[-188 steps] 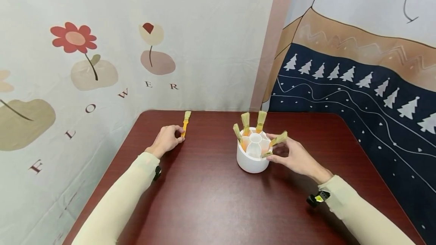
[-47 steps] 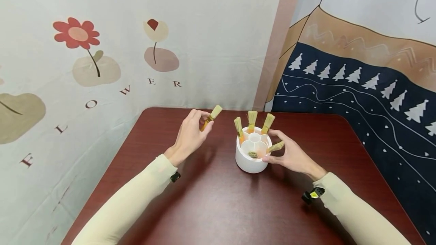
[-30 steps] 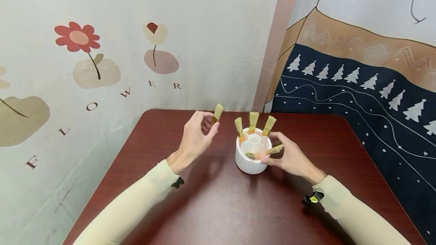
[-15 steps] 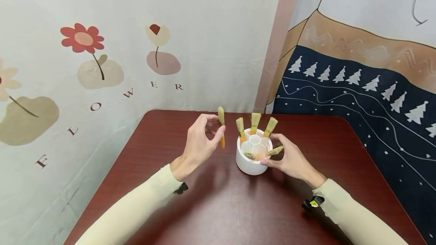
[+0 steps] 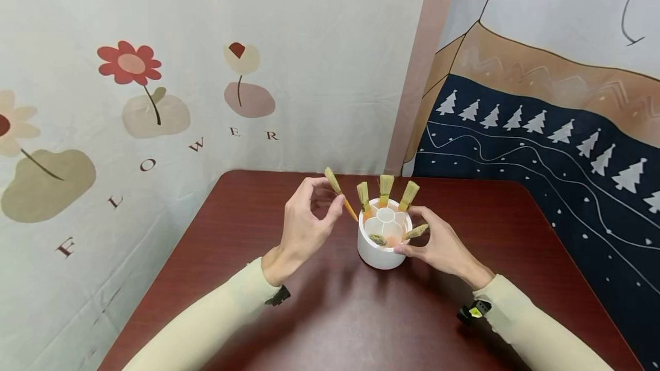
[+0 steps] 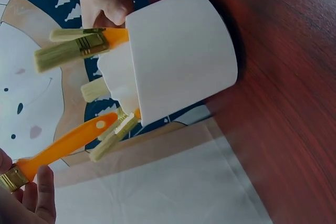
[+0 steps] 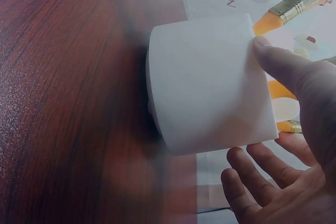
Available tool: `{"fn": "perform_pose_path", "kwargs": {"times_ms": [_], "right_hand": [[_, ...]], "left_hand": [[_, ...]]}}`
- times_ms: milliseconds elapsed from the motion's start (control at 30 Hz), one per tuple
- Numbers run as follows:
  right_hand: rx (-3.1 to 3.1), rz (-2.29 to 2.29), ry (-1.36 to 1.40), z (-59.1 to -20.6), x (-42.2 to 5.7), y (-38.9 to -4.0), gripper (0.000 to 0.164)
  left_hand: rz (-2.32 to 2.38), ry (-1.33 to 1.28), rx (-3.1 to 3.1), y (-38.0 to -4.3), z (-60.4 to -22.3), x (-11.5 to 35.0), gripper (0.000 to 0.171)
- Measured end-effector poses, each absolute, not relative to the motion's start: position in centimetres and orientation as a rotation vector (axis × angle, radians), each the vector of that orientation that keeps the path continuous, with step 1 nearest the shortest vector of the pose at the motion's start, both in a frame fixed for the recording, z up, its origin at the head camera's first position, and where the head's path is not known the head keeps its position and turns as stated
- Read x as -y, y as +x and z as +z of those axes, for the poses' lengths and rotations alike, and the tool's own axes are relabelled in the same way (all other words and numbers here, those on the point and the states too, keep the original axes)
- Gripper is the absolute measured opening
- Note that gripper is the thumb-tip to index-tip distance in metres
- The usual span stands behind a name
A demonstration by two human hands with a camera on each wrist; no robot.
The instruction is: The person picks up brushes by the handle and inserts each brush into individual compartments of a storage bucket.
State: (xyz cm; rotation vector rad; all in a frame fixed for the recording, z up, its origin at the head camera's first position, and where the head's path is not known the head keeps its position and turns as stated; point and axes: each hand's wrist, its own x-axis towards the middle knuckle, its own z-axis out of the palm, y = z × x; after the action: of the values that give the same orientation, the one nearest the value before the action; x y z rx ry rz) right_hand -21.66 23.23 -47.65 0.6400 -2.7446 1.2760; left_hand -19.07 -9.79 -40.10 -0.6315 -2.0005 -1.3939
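In the head view my left hand [image 5: 306,222] pinches a paintbrush [image 5: 350,209] near its metal band, bristles up and left. Its orange handle [image 6: 73,140] slants down toward a white round brush holder [image 5: 378,253]; whether the tip touches the rim I cannot tell. The holder is divided like petals round a central ring. Several brushes stand in it, among them one [image 5: 387,188] at the back and one [image 5: 378,239] low at the front. My right hand [image 5: 446,245] grips the holder's right side, thumb [image 7: 283,64] at the rim, fingers on the opposite side.
The holder stands on a dark red-brown table [image 5: 319,325]. Behind it hangs a pale flower-print cloth [image 5: 319,73], with a navy tree-print cloth [image 5: 515,147] to the right. Both wrists carry black straps.
My left hand has lifted the brush from the table's far left, carried it right and turned its handle toward the holder. The holder has turned slightly under my right hand.
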Motion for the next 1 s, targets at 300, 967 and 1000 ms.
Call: {"fn": "perform_pose_path", "kwargs": {"times_ms": [300,967,1000], "right_hand": [[2.751,1.263,0.633,-47.5,-23.2,-21.7,0.094],[2.762,1.226,0.598,-47.3,-22.8,-21.2,0.096],[2.762,1.226,0.598,-47.3,-22.8,-21.1,0.096]], "left_hand": [[-1.440,-0.627,2.004,-18.9,-40.4,9.1,0.030],[-1.473,-0.665,2.055,-18.6,-42.1,8.5,0.030],[-1.479,-0.668,2.057,-18.6,-42.3,8.4,0.030]]}}
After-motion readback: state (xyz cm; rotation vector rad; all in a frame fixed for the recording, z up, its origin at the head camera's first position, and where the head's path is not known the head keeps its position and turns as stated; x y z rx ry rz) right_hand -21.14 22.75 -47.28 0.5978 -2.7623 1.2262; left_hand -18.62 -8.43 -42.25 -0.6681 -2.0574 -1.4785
